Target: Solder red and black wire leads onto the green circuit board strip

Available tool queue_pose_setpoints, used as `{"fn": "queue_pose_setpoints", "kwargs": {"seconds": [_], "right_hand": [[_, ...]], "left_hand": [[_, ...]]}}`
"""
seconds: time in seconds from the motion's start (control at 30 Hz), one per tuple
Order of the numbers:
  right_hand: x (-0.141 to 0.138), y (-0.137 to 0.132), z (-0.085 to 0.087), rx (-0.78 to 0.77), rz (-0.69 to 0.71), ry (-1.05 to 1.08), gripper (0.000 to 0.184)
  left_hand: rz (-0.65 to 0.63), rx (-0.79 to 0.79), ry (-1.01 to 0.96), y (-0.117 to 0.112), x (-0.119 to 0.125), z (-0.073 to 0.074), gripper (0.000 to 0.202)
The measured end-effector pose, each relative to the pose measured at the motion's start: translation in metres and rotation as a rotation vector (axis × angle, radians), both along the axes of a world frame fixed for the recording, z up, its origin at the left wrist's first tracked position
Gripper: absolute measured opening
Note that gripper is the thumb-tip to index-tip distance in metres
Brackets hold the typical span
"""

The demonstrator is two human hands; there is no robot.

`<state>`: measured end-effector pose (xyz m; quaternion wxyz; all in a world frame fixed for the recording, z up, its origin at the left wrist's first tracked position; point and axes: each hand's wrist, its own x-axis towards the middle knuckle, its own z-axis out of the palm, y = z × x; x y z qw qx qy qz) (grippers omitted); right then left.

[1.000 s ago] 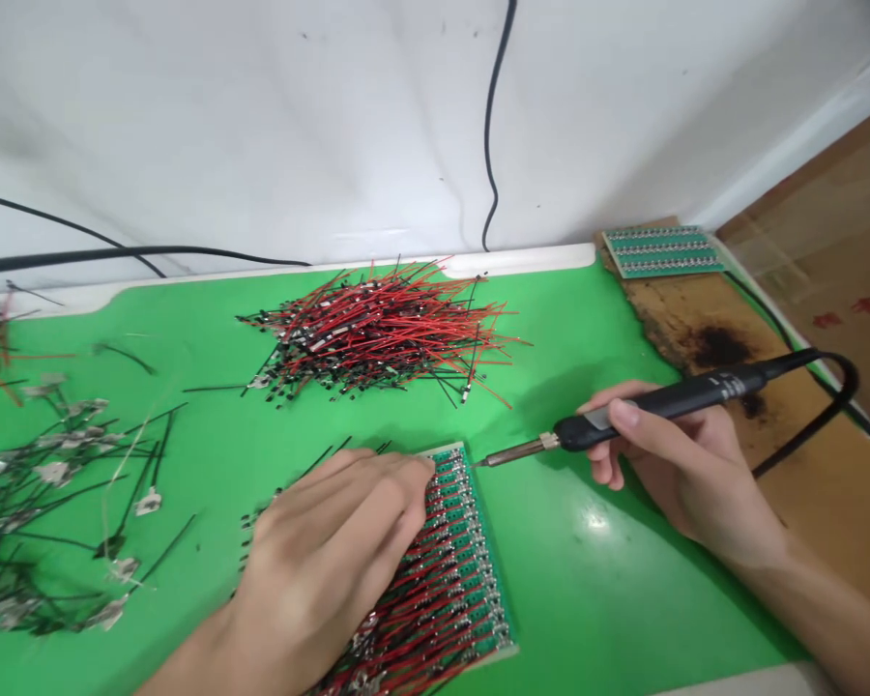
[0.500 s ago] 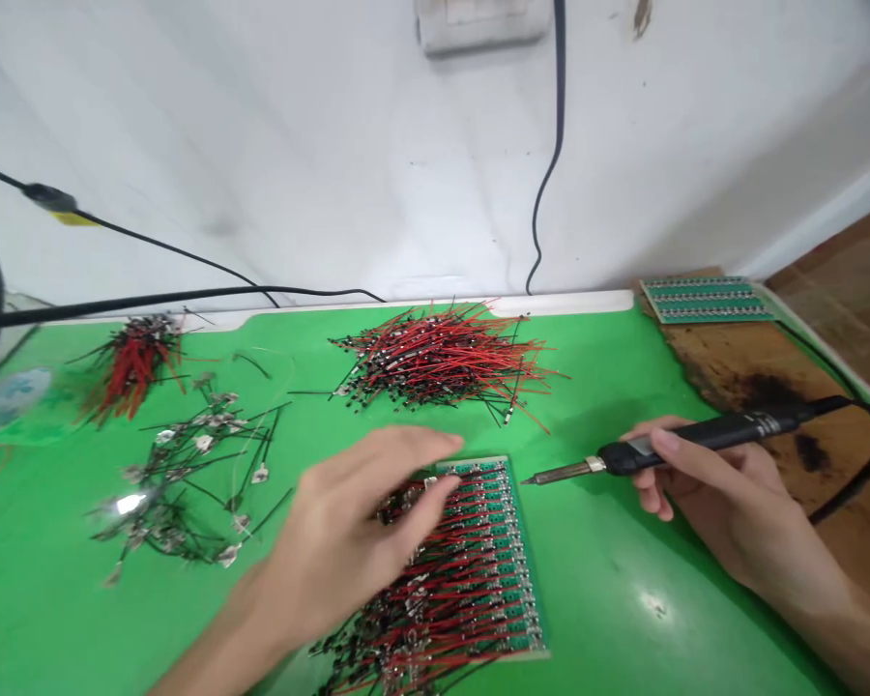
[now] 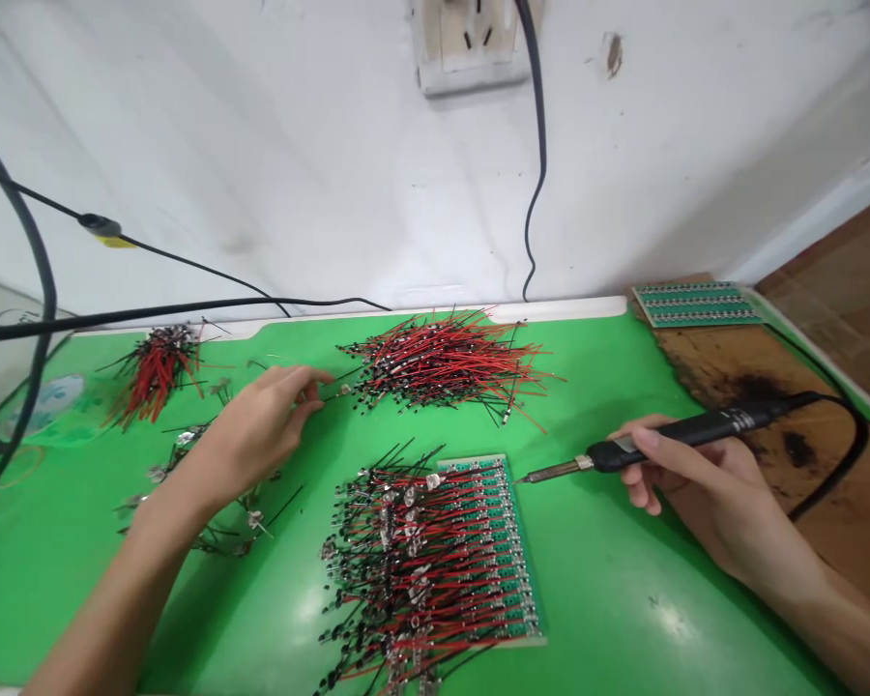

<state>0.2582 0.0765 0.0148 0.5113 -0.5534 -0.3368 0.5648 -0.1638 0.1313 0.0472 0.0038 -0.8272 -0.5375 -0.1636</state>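
Note:
My left hand (image 3: 261, 425) reaches left and back over the green mat, its fingertips pinched at a thin black wire (image 3: 337, 387) beside the big pile of red and black wires (image 3: 446, 365). A black soldering iron (image 3: 667, 440) sits in my right hand (image 3: 703, 478), held like a pen, tip pointing left at the far right corner of the green circuit board (image 3: 511, 551). Rows of red and black wires (image 3: 406, 561) lie soldered across that board.
Loose small components with black leads (image 3: 210, 483) lie under my left forearm. A smaller red wire bundle (image 3: 152, 367) lies far left. Spare green boards (image 3: 696, 302) rest on a scorched wooden plank (image 3: 754, 387) at right. Cables and a wall socket (image 3: 468, 43) are behind.
My left hand lifted off the wired board and moved left and back to the edge of the big wire pile. The view tilted up. The soldering iron stayed near the board's corner.

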Motion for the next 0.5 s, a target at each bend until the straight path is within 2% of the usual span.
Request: {"fn": "queue_pose_setpoints", "kwargs": {"seconds": [0.07,0.17,0.27,0.4,0.5], "right_hand": [[-0.001,0.0,0.001,0.002,0.006,0.014,0.034],[0.0,0.001,0.001,0.011,0.01,0.01,0.034],[0.004,0.004,-0.002,0.028,0.064,0.009,0.037],[0.008,0.007,-0.005,0.046,0.089,0.014,0.039],[0.008,0.007,-0.005,0.055,0.088,0.02,0.037]], "left_hand": [[0.006,0.011,-0.042,-0.009,0.001,0.012,0.028],[-0.036,0.003,-0.126,-0.019,0.005,0.03,0.029],[-0.154,-0.152,-0.336,-0.024,0.026,0.042,0.023],[-0.222,-0.355,-0.636,-0.027,0.074,0.041,0.014],[-0.264,-0.463,-0.685,-0.028,0.107,0.028,0.009]]}}
